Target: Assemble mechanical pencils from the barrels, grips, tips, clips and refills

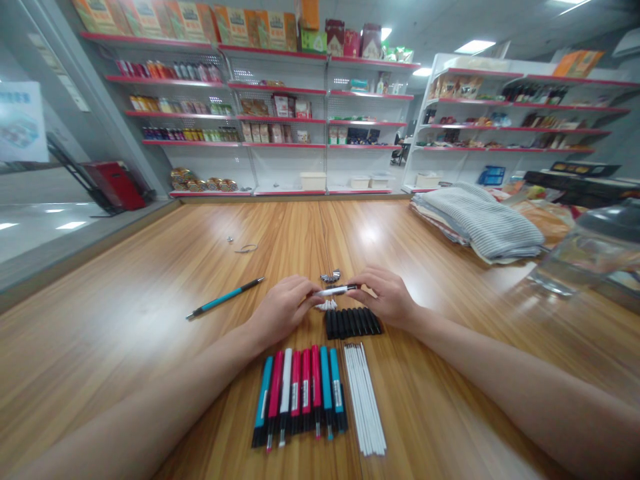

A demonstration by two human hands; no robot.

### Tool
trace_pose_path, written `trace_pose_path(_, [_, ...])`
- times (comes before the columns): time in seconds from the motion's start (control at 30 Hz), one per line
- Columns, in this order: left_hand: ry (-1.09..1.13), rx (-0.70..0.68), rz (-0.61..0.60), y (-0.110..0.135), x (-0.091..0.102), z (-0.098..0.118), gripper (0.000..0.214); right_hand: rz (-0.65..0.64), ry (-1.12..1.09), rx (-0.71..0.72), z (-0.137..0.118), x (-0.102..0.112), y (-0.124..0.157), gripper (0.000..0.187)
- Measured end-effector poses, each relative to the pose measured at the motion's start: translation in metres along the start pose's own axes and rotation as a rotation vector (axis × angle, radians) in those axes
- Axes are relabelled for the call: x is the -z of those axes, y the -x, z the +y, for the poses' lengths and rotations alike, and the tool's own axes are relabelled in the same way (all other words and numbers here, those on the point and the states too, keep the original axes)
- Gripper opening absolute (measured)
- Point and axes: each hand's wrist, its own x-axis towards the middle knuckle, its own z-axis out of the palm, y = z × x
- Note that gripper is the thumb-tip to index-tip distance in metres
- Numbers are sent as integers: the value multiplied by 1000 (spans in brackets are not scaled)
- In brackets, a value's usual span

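Note:
Both hands hold a white pen barrel level above the table, one at each end. My left hand pinches its left end, and my right hand grips the dark right end. Just below lie small white parts and a row of black pen grips. Small silver metal parts sit behind the barrel. Nearer me are several blue, pink and white pen barrels side by side, next to a bundle of white refills. A whole blue and black pen lies left of my left hand.
On the wooden table, a small ring-like wire lies farther back. Folded striped cloth and a clear water container stand at the right. Stocked shelves line the wall behind.

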Motion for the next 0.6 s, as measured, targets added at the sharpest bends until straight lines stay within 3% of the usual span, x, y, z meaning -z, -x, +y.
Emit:
trace_pose_path(0.17, [-47,-20,-44,0,-2,2,19,22,3,1,-3,1,-1,15])
trace_pose_path(0.43, [216,258,128,-1,5,5,25,20,13,-115,-3,2,1,17])
trace_pose_path(0.6, [262,204,103,-1,7,7,25,16,1,-156,-3,0,1,24])
